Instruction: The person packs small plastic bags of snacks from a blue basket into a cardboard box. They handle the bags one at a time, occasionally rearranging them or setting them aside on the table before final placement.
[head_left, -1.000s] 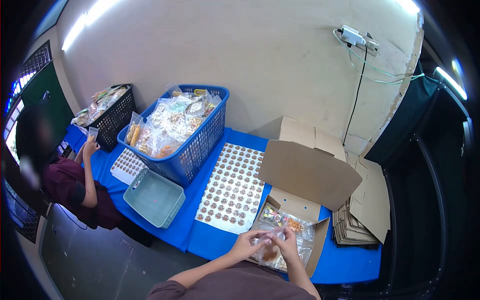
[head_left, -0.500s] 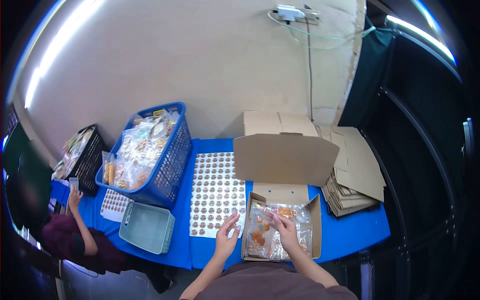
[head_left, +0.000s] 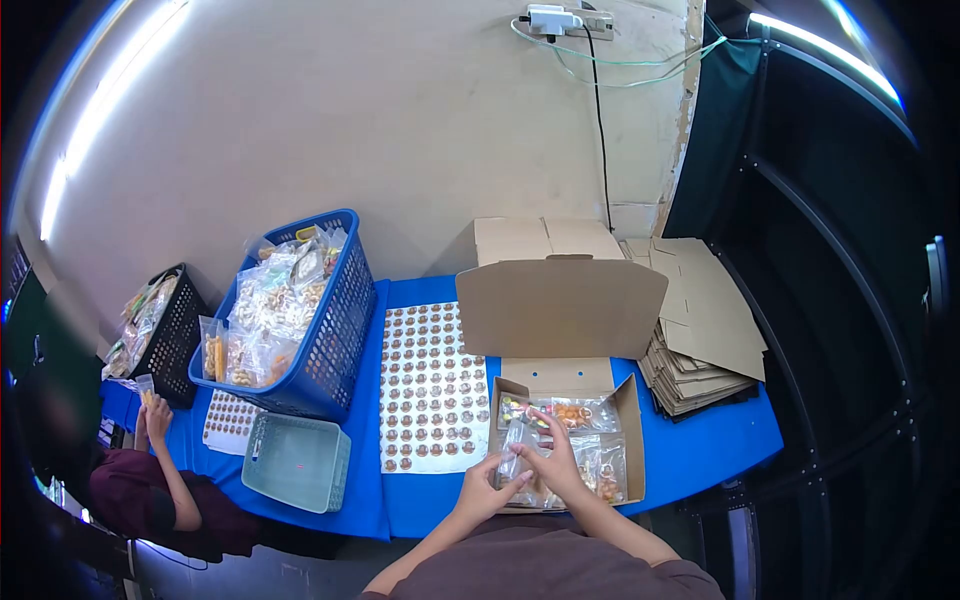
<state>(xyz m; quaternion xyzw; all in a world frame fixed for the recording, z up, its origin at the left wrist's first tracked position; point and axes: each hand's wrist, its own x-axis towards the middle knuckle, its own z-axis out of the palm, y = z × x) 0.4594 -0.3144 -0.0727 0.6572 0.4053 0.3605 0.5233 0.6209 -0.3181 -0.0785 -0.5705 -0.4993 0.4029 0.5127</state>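
My left hand (head_left: 487, 488) and my right hand (head_left: 553, 464) meet over the near left corner of an open cardboard box (head_left: 632, 430). Both pinch a clear plastic bag (head_left: 517, 445) between them, held upright just above the box. Several more clear bags of orange and mixed snacks (head_left: 577, 415) lie inside the box. Its lid flap (head_left: 560, 307) stands open at the back. Just left of the box lies a white sheet of round brown stickers (head_left: 430, 385), close to my left hand.
A blue basket (head_left: 335, 335) full of bagged snacks stands at the left, with a pale green tray (head_left: 297, 463) in front of it and a second sticker sheet (head_left: 228, 418). Flat cardboard blanks (head_left: 700, 345) are stacked at the right. Another person (head_left: 150, 480) sits at far left by a black basket (head_left: 165, 335).
My left hand has left the sticker sheet and come right to join my right hand on the clear bag. The view has shifted slightly.
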